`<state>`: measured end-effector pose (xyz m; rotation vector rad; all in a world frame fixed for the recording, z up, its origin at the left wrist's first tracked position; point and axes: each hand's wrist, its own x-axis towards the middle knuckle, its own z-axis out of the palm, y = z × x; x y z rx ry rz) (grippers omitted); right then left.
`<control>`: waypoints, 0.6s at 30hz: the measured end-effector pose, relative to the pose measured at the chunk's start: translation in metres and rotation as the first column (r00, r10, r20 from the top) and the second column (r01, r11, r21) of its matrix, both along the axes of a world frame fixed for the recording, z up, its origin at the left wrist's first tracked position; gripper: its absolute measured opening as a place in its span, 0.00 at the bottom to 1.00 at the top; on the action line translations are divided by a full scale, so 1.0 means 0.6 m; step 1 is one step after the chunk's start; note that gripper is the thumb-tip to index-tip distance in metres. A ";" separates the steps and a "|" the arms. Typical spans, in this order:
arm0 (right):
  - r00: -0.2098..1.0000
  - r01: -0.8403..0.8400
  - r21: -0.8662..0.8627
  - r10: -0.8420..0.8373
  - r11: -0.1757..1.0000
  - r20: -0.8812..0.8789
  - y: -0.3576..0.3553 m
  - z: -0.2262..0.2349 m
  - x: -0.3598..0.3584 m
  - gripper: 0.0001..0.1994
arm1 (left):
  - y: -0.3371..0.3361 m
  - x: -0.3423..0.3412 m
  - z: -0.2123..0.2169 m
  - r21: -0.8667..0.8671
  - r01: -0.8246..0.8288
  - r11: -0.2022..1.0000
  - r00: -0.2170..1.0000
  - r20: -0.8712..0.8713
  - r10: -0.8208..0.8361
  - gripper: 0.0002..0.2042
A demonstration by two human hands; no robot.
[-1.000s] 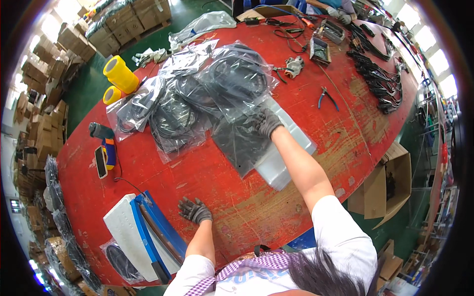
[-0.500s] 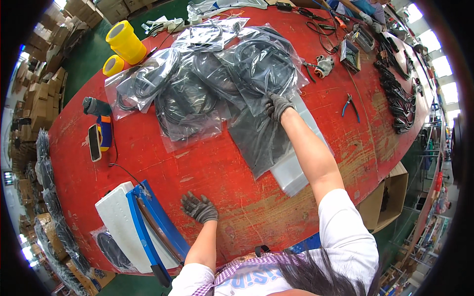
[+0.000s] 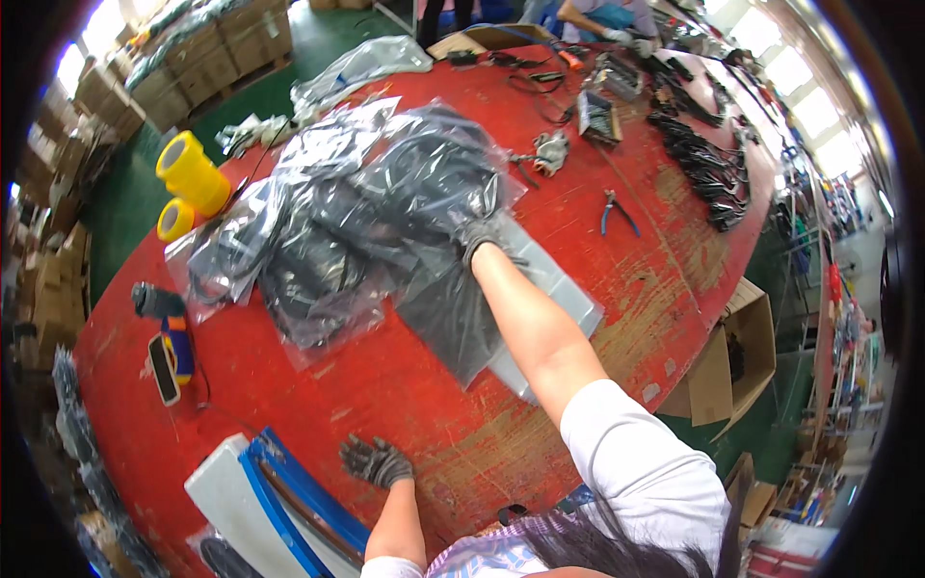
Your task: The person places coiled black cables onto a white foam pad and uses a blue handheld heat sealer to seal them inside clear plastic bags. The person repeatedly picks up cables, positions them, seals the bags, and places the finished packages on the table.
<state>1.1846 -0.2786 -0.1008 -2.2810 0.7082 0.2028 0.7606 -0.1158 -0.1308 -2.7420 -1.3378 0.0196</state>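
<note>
My right hand [image 3: 477,239], in a dark grey glove, reaches out over the bagged cables. Its fingers are closed on a clear plastic bag [image 3: 443,299] holding a coiled black cable [image 3: 434,169]; the fingertips are blurred and partly hidden. Under that forearm lies a stack of flat clear bags [image 3: 554,275]. More coiled cables in clear bags [image 3: 313,275] lie overlapping to the left. Low on the red table [image 3: 318,414], my left hand [image 3: 378,462], gloved alike, is open with fingers spread and holds nothing. It is nearest a blue-and-white bag sealer [image 3: 279,501].
Yellow tape rolls [image 3: 193,183] stand at the far left, above a scanner-like blue-and-yellow device [image 3: 173,356]. Pliers [image 3: 617,214], a box of small parts [image 3: 599,118] and black cable bundles [image 3: 708,169] lie right. A co-worker [image 3: 617,19] sits at the far edge.
The view has shifted, so the table's things sit further left and lower. My right hand stays at the bag with its arm stretched out. My left hand remains open by the sealer.
</note>
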 end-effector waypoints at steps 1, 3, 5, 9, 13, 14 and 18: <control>0.982 0.187 0.302 -0.169 0.935 -0.084 -0.024 -0.051 0.019 0.24 | -0.003 0.003 0.004 -0.011 -0.003 1.000 1.000 -0.007 0.003 0.25; 0.912 0.411 0.687 -0.281 0.599 -0.300 -0.031 -0.112 0.044 0.18 | 0.000 0.004 0.000 -0.014 -0.003 1.000 0.999 -0.032 0.003 0.25; 0.866 0.499 0.767 -0.218 0.403 -0.449 -0.010 -0.088 0.033 0.14 | 0.005 0.001 -0.004 -0.010 -0.031 0.999 0.998 -0.062 0.030 0.25; 0.845 0.519 0.753 -0.111 0.405 -0.523 0.010 0.053 -0.038 0.14 | 0.006 -0.004 0.000 -0.021 -0.018 1.000 0.998 -0.064 0.017 0.25; 0.987 0.084 0.631 0.020 0.772 -0.157 0.012 -0.011 -0.012 0.16 | 0.003 -0.002 0.001 -0.001 0.026 1.000 0.999 -0.018 -0.026 0.25; 0.990 -0.119 0.453 0.142 0.883 -0.018 0.022 -0.010 -0.001 0.14 | 0.003 -0.002 0.001 -0.005 0.028 1.000 0.999 -0.021 -0.028 0.25; 0.676 -0.617 -0.458 0.729 0.640 0.107 0.112 0.162 -0.068 0.19 | 0.007 -0.010 -0.001 -0.003 -0.001 1.000 0.999 -0.036 0.001 0.25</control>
